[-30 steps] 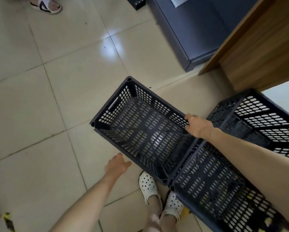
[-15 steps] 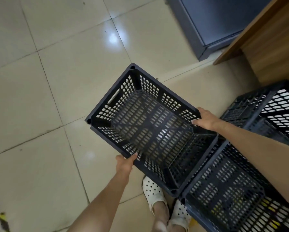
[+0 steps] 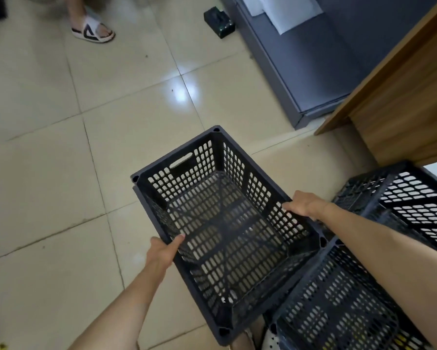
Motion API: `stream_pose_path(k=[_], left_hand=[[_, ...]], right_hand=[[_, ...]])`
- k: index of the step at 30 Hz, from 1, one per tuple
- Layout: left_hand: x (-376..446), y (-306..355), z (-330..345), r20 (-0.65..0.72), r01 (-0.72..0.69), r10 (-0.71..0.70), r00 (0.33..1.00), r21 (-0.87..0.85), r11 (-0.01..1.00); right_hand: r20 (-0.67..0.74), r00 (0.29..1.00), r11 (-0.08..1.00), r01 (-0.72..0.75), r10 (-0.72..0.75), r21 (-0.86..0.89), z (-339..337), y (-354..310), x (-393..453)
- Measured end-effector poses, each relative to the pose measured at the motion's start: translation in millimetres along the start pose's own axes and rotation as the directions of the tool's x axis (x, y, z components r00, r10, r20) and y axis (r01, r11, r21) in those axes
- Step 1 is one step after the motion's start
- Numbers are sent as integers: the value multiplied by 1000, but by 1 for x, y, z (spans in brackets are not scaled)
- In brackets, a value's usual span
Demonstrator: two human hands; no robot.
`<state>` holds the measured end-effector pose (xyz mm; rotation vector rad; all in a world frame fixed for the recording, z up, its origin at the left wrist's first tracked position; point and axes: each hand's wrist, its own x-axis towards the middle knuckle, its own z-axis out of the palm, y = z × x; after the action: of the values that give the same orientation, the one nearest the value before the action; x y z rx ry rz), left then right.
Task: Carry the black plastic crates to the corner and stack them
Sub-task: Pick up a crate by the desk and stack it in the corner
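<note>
An empty black perforated plastic crate [image 3: 179,165] hangs above the tiled floor in front of me, held by both hands. My left hand [image 3: 163,251] grips its near-left long rim, thumb hooked over the edge. On the opposite long rim my right hand [image 3: 304,204] grips with curled fingers. A second black crate [image 3: 338,306] sits low at the right beside the held one. Behind my right forearm a third black crate [image 3: 412,198] shows, partly hidden.
A wooden desk [image 3: 399,104] stands at the right, a grey cabinet [image 3: 313,61] behind it. A small dark box [image 3: 220,24] lies on the floor near the cabinet. Another person's sandalled foot [image 3: 92,29] is at the top left. My own white shoes peek below the crate.
My left hand reached the crate's rim and took hold. The crate rose off the floor and turned so its short end points away from me. The view tilted up.
</note>
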<state>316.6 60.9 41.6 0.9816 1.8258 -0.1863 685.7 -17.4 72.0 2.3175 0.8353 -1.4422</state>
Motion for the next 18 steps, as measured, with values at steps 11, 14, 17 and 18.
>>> stream_pose_path(k=[11,14,17,18], left_hand=[[-136,57,-100,-74,-126,142,987,188,974],[-186,54,-120,-80,-182,201,976,203,962],[-241,59,-148,-123,-240,266,956,190,952],[-260,62,-160,-134,-256,282,950,180,950]], right_hand=[[52,996,997,77,-78,13,-69,-22,-147],[30,995,995,97,-97,0,-77,-20,-195],[55,990,991,129,-131,39,-92,-20,-251],[78,987,990,137,-139,38,-98,-22,-272]])
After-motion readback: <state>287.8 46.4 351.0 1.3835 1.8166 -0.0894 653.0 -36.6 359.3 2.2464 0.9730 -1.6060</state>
